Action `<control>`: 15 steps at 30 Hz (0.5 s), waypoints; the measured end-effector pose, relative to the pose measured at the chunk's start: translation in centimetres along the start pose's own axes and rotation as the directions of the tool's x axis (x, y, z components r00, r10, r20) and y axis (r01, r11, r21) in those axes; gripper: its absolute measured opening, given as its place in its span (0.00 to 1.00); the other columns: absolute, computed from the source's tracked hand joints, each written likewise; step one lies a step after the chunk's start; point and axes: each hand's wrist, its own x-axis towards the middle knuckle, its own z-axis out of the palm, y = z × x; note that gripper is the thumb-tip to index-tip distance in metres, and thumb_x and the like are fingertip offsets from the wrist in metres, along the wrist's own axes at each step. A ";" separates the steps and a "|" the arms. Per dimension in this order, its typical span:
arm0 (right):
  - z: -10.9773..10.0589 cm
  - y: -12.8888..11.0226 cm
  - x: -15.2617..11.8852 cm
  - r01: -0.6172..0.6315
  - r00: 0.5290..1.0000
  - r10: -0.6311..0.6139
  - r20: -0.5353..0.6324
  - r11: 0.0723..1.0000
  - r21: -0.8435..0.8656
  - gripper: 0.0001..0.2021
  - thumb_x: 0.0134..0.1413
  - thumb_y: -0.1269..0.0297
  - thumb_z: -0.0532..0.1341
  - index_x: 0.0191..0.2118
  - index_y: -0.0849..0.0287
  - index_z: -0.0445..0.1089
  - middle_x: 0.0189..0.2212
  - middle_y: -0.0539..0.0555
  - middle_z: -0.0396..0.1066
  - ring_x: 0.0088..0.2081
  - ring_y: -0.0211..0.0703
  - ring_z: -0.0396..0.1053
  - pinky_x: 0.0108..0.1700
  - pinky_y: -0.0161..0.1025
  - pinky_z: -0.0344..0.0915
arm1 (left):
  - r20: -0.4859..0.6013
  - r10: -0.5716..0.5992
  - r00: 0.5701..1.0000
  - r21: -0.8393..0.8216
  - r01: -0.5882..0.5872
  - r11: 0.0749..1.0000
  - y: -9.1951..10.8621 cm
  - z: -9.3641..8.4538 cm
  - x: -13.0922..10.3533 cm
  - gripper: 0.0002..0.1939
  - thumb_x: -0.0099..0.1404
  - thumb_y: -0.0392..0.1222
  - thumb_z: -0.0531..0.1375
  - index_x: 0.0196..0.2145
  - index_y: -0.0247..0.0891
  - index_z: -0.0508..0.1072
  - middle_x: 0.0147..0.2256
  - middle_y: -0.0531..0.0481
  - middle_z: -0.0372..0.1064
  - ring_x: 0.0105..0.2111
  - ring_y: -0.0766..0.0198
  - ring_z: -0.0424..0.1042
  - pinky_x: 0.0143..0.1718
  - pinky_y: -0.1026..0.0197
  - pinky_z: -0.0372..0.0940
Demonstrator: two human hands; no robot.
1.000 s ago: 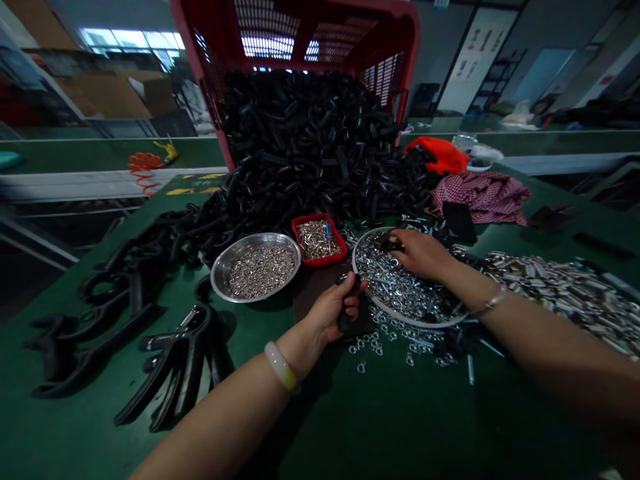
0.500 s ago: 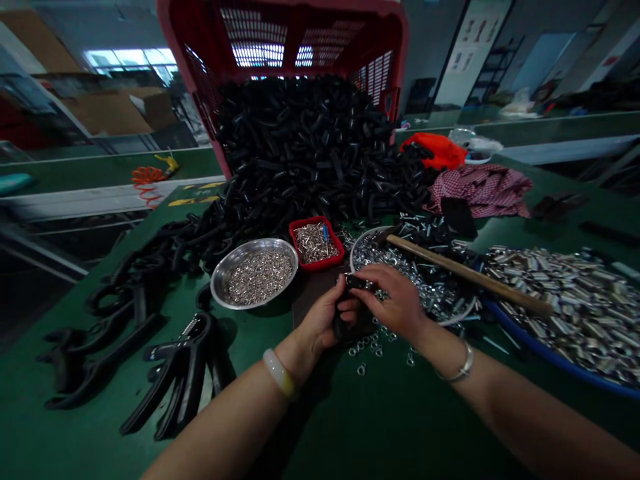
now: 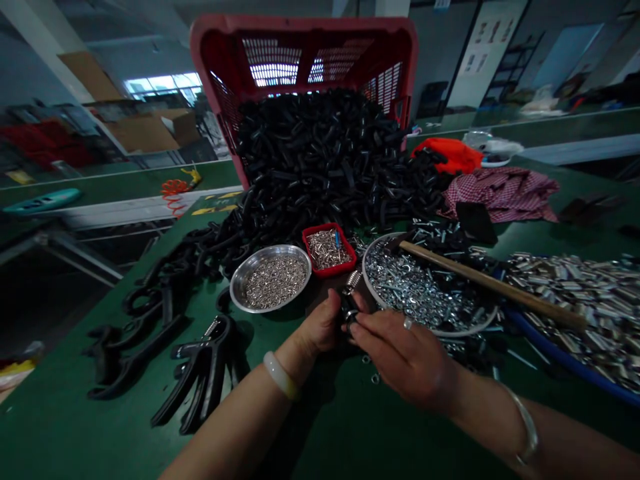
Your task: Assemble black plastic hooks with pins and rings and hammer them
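A black plastic spring clamp (image 3: 349, 308) is held between my two hands, in front of the bowls, with a silver coil spring (image 3: 354, 280) sticking up from its top. My left hand (image 3: 323, 325) wraps its fingers and thumb around the clamp from the left. Fingers of my right hand (image 3: 400, 350) press on it from the right; a ring is on one finger. Much of the clamp is covered by my hands. To the left, several similar black clamps (image 3: 205, 380) lie on the green table (image 3: 280, 433), one with a spring showing.
A red crate (image 3: 303, 25) lies tipped toward me, spilling black plastic parts (image 3: 320, 160). Nearer are a steel bowl (image 3: 235, 293) of small metal pieces, a red tray (image 3: 350, 263) of rivets, and a round container (image 3: 480, 327) of hardware crossed by a hammer (image 3: 490, 280). Silver cylinders (image 3: 575, 287) fill a blue-rimmed tray.
My right hand has moved down and turned, with its back now showing. The clamp has tilted upright in my left hand, and its spring now shows. The view has shifted left and upward.
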 end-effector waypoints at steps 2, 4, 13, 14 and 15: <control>0.3 0.0 -0.1 -0.081 0.997 0.080 -0.007 0.997 -0.016 0.13 0.50 0.74 0.58 0.44 0.65 0.66 0.37 0.60 0.72 0.40 0.44 0.68 0.40 0.41 0.69 | -0.072 0.028 0.997 0.031 -0.026 0.999 -0.1 0.2 0.0 0.32 0.43 0.70 0.57 0.27 0.34 0.68 0.17 0.57 0.54 0.16 0.74 0.52 0.17 0.69 0.51; 0.7 0.3 -0.1 -0.233 0.972 0.233 -0.010 0.972 0.031 0.10 0.51 0.73 0.57 0.42 0.65 0.66 0.34 0.60 0.71 0.38 0.43 0.69 0.38 0.40 0.68 | -0.164 0.074 0.984 0.073 -0.063 0.995 -0.2 0.7 0.2 0.30 0.44 0.67 0.59 0.29 0.34 0.67 0.19 0.56 0.57 0.18 0.74 0.56 0.19 0.70 0.52; 3.8 3.3 -1.5 -0.870 0.491 0.739 0.461 0.389 0.303 0.20 0.56 0.48 0.47 0.27 0.58 0.63 0.19 0.51 0.67 0.20 0.37 0.64 0.24 0.36 0.59 | -0.476 0.200 0.857 0.325 -0.040 0.945 -1.4 2.2 1.1 0.25 0.48 0.60 0.62 0.34 0.37 0.63 0.17 0.61 0.56 0.16 0.75 0.54 0.17 0.70 0.50; 3.8 3.6 -1.5 -0.884 0.468 0.727 0.502 0.376 0.279 0.23 0.57 0.46 0.44 0.24 0.58 0.62 0.18 0.51 0.66 0.20 0.37 0.63 0.24 0.36 0.58 | -0.487 0.175 0.856 0.320 -0.012 0.947 -1.5 2.3 1.1 0.26 0.48 0.60 0.62 0.35 0.37 0.63 0.17 0.61 0.55 0.15 0.75 0.53 0.17 0.70 0.49; 3.8 3.8 -1.5 -0.901 0.434 0.707 0.558 0.352 0.255 0.26 0.57 0.45 0.40 0.21 0.57 0.61 0.16 0.51 0.64 0.20 0.37 0.63 0.25 0.36 0.58 | -0.493 0.141 0.858 0.303 0.018 0.953 -1.6 2.4 1.0 0.26 0.48 0.60 0.62 0.35 0.37 0.63 0.16 0.61 0.55 0.15 0.75 0.52 0.16 0.70 0.48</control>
